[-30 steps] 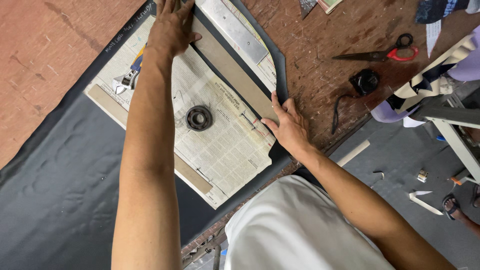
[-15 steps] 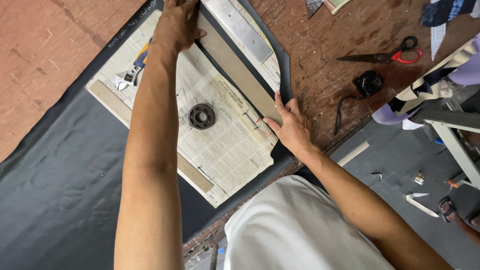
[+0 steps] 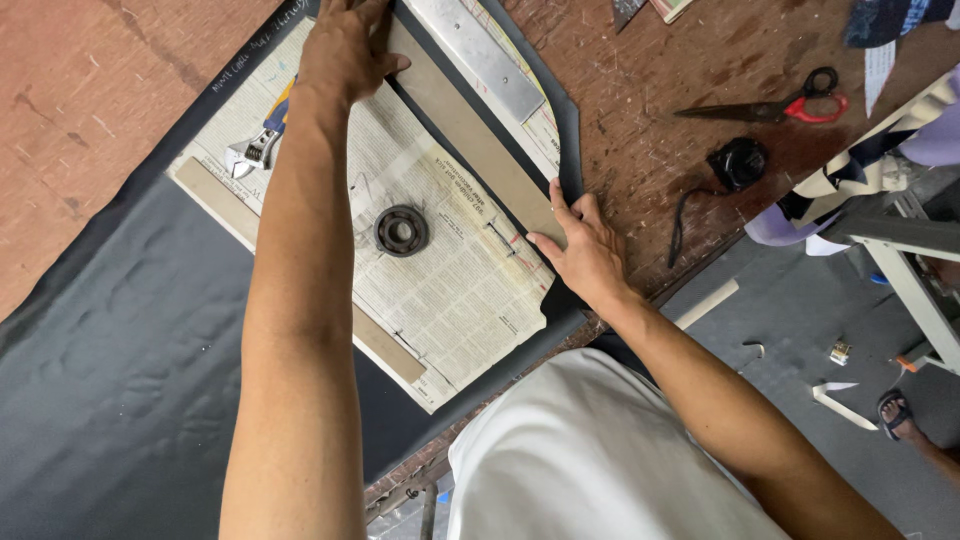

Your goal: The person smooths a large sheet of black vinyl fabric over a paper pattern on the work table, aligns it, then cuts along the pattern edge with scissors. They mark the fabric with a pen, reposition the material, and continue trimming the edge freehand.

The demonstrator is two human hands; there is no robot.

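Left hand (image 3: 345, 50) and right hand (image 3: 585, 250) press flat, fingers spread, on opposite ends of the tan strip (image 3: 470, 140); its long axis runs diagonally between them across the newspaper pattern (image 3: 450, 290).

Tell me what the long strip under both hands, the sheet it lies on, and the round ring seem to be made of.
Long strip: probably metal or stiff board, dull grey-tan, flat and straight-edged; left hand and right hand press on it.
Sheet: newspaper, thin, printed, slightly yellowed.
Round ring: likely steel, dark and greasy-looking, resembling a bearing.
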